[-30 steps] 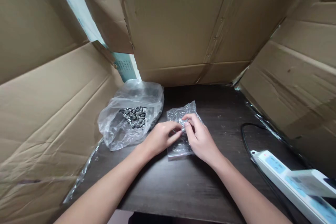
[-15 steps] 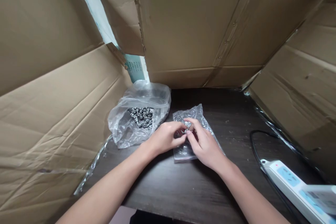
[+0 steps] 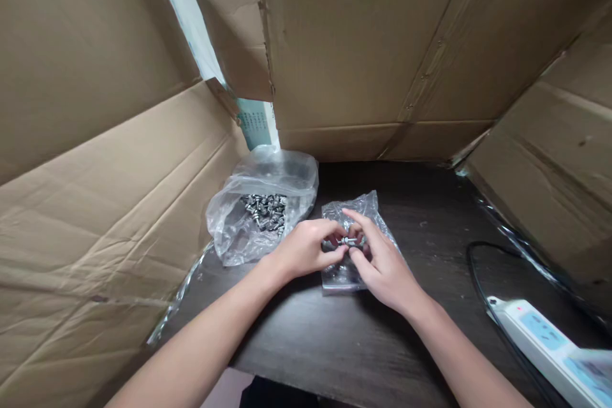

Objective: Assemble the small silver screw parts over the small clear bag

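Between the thumb and fingers of my left hand [image 3: 308, 245] is a small silvery metal bolt [image 3: 350, 240], lying roughly sideways with its right end sticking out. My right hand [image 3: 382, 264] is close around that end, its index finger stretched out and its thumb apart from the bolt; the other fingertips are partly hidden. Beneath both hands lies a clear plastic bag [image 3: 361, 204] with a flat shape; what is inside it is hard to make out. To the left, an open clear plastic bag [image 3: 227, 239] holds many small metal fasteners [image 3: 268, 211].
The dark wooden table [image 3: 296, 338] is walled by cardboard panels [image 3: 358, 57] at the back and both sides. At the right front sits a white power strip [image 3: 530, 331] with a black cable [image 3: 471, 268] curving beside it.
My right fingers have spread, with the thumb away from the bolt and more of the bolt showing. My left hand keeps its pinch. The whole view has shifted slightly.
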`<state>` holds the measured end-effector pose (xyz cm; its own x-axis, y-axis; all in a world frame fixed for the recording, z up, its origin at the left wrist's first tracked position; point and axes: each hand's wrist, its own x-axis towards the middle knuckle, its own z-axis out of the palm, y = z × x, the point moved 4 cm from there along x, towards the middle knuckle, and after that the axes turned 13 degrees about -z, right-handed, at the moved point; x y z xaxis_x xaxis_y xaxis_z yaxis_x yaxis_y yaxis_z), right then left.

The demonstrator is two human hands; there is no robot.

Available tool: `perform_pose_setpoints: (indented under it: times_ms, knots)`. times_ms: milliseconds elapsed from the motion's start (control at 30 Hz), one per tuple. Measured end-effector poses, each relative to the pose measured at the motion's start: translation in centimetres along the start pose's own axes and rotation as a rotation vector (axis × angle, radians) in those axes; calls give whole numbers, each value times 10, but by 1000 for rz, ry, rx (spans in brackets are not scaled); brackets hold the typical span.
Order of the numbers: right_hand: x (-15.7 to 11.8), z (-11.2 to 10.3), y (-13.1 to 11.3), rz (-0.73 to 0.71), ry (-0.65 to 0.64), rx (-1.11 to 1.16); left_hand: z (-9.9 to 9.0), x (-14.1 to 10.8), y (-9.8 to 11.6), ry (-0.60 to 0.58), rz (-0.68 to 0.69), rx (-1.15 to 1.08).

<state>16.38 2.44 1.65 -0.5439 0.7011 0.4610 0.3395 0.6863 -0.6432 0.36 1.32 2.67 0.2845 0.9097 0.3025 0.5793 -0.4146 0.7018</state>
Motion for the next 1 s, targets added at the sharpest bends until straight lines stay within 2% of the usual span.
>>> perform_pose_setpoints:
  times_ms: [133, 300, 467, 633, 867, 1000]
  knots:
    - [0, 3, 3, 86, -27, 57, 1, 0, 2, -17, 0, 36]
    - [0, 1, -5, -72, -12, -49, -2, -1, 2, 33, -20, 67]
    - [-1, 5, -1, 40, -47, 2, 0, -2, 3, 15, -47, 131]
    - [0, 6, -1, -36, -35, -55, 0, -2, 6, 19, -58, 176]
    - [0, 4, 0, 84, -43, 36, 1, -1, 4, 37, -49, 218]
    - [1, 3, -2, 9, 0, 3, 0, -2, 3, 31, -49, 183]
